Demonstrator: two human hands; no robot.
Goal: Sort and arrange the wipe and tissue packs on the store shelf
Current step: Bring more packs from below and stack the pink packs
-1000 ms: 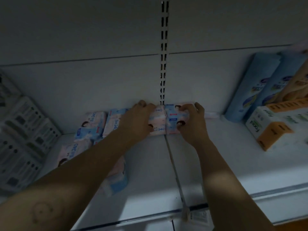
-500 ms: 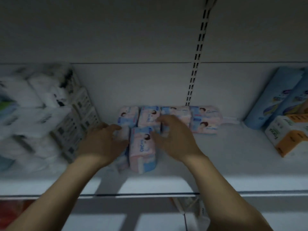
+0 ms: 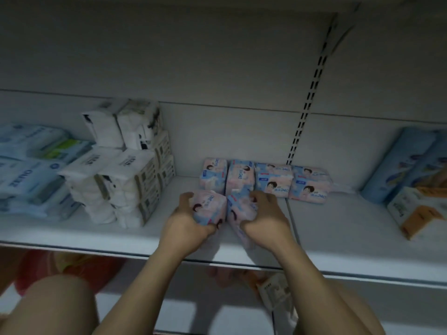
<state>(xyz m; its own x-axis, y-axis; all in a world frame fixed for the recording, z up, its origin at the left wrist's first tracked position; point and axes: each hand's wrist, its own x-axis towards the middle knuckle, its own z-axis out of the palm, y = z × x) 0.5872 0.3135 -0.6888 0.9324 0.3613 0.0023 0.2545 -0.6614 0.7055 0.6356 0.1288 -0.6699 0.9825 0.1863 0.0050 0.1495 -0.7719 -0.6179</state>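
White metal shelving fills the view, dim under the board above, with a slotted upright [image 3: 307, 112] running down the back panel right of centre. Both hands work side by side on the shelf [image 3: 338, 252], near its front edge.

The left hand [image 3: 186, 223] grips 1 pink and blue wipe pack, the left pack [image 3: 209, 209], with fingers and thumb curled round its left side. The right hand [image 3: 263, 218] grips another of the same kind, the right pack [image 3: 237, 213], with fingers curled over its top. The 2 held packs touch along their inner sides; both are blurred, and whether they rest on the shelf or are lifted off it cannot be told.

Just behind them, against the back panel, stands the back row [image 3: 266, 180] of matching packs. Its 2 left packs stand on end, and its right part lies flat, stacked 2 high.

Left of the hands sits a pile of white tissue packs [image 3: 125, 180], and beyond it, at the frame's left edge, lie pale blue packs [image 3: 29, 170]. Well apart on the right, tall blue packs [image 3: 396, 165] lean against the back panel, with a white and orange pack [image 3: 416, 211] in front of them.

Below the shelf, a small pack [image 3: 273, 293] and something red [image 3: 48, 264] show, too dark to identify.
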